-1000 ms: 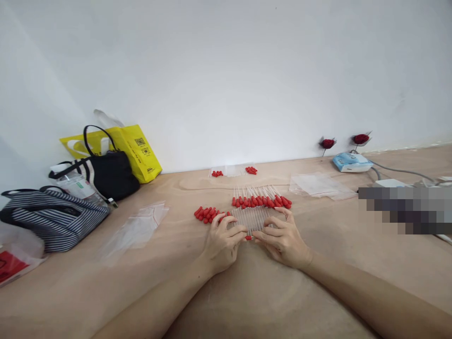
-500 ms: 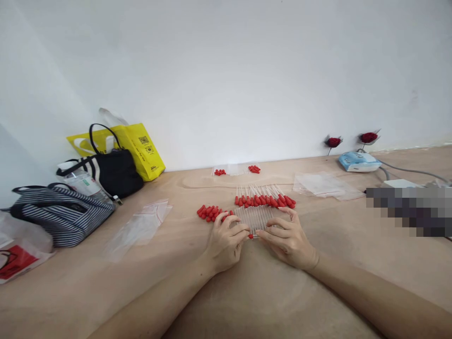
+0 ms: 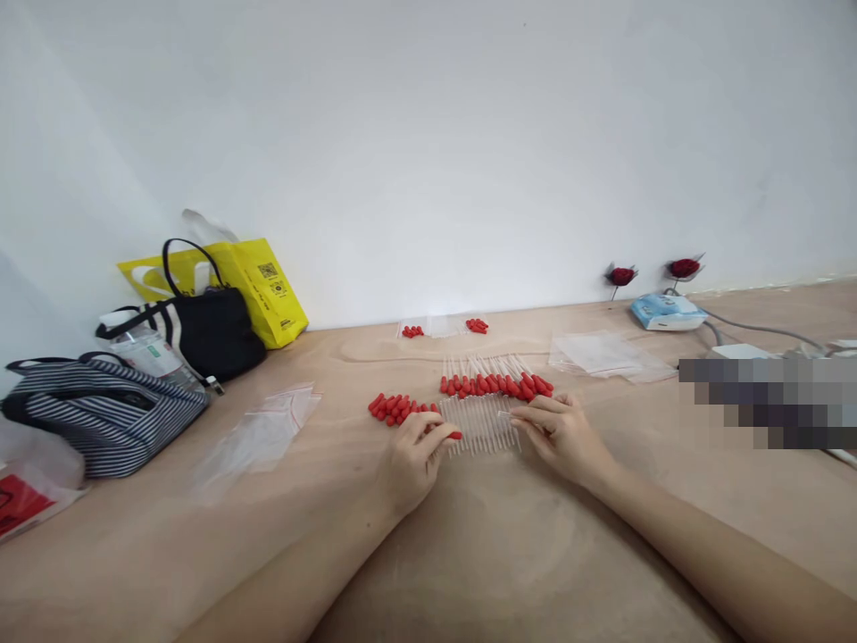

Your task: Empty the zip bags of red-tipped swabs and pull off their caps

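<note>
My left hand (image 3: 415, 460) is closed, with a red rubber dropper bulb (image 3: 453, 436) pinched between thumb and fingertips. Clear glass dropper tubes (image 3: 478, 427) lie side by side in a row just to its right. At the right end of that row, my right hand (image 3: 559, 438) pinches what looks like one thin glass tube (image 3: 507, 414). Behind the row lie several droppers with red bulbs (image 3: 495, 384) fitted, their tubes pointing away from me. A pile of loose red bulbs (image 3: 395, 408) sits beyond my left hand, partly covered by it.
Clear zip bags lie on the left (image 3: 268, 433) and right (image 3: 603, 353). Small bags with red bulbs (image 3: 477, 326) rest by the wall. A striped bag (image 3: 113, 411), black bag (image 3: 220, 330) and yellow bag (image 3: 271, 290) stand left; a blue tissue pack (image 3: 668, 313) lies right.
My hands have moved apart. The left has drawn leftward with a red bulb, and the right has shifted to the far right end of the tube row. The view has shifted slightly.
</note>
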`<state>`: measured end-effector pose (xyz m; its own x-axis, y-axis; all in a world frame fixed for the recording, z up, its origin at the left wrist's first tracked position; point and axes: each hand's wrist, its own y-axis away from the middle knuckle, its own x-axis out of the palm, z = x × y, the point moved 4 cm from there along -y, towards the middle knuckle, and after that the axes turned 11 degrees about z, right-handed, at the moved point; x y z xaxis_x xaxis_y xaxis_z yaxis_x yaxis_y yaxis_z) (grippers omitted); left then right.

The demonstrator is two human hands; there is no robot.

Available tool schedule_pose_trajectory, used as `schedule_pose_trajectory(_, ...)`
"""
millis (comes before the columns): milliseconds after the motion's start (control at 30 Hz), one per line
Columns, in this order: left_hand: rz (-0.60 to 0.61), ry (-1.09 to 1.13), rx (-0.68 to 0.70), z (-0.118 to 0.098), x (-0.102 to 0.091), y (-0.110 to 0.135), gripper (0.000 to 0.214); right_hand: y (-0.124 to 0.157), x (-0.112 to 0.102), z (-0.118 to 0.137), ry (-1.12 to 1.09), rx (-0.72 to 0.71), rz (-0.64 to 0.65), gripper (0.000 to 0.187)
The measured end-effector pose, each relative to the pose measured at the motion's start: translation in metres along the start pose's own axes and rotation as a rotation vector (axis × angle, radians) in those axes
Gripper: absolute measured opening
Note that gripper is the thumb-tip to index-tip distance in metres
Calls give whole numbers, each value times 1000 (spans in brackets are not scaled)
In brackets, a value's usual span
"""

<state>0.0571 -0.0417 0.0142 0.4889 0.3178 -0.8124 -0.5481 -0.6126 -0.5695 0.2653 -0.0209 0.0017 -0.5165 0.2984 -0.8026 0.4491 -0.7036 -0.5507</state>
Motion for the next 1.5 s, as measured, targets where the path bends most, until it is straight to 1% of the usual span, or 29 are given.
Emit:
schedule_pose_trajectory(100,-104,2,-123,18,-8,0,23,1,6,-10,-7,126,84,25)
schedule_pose_trajectory(200,-185,-53,-285,43,-23,2,27,4,10,-16,31,228,123,29)
schedule_pose_trajectory(300,-187,-32,-448,74,-37,6,29,4,13,-19,73,278,140,29)
schedule_pose_trajectory(400,-171,108,-642,103,-44,13,33,3,17,-21,63,311,157,26)
schedule_pose_trajectory(467,-166,189,-737,115,-45,17,35,2,20,-21,66,314,164,22)
schedule_pose_trajectory(500,-162,215,-764,118,-45,18,35,2,22,-21,74,311,165,21)
schedule_pose_trajectory(567,-153,238,-789,120,-42,19,33,1,24,-21,95,299,151,19)
schedule_pose_trajectory(633,-132,228,-785,117,-39,18,32,1,26,-19,108,272,118,21)
schedule_pose_trajectory(700,-90,185,-771,113,-35,16,31,1,27,-15,98,228,83,24)
schedule_pose_trajectory(800,-40,116,-784,109,-30,14,28,0,29,-9,68,181,79,27)
schedule_pose_trajectory(933,-10,120,-861,118,-23,18,28,-2,32,-8,46,184,102,27)
schedule_pose_trajectory(1033,4,135,-870,125,-20,20,29,-3,33,-10,40,162,99,27)
schedule_pose_trajectory(1100,-3,128,-872,127,-21,21,32,-4,33,-10,49,144,90,26)
schedule_pose_trajectory(1200,-37,104,-882,127,-27,21,39,-4,31,-11,60,145,84,25)
schedule_pose_trajectory(1333,-74,45,-915,125,-40,20,42,-2,22,-14,120,197,87,26)
schedule_pose_trajectory(1400,-55,5,-933,124,-45,17,39,-1,17,-16,176,236,100,24)
schedule_pose_trajectory(1500,33,-59,-937,121,-48,4,29,-1,13,-15,214,275,131,21)
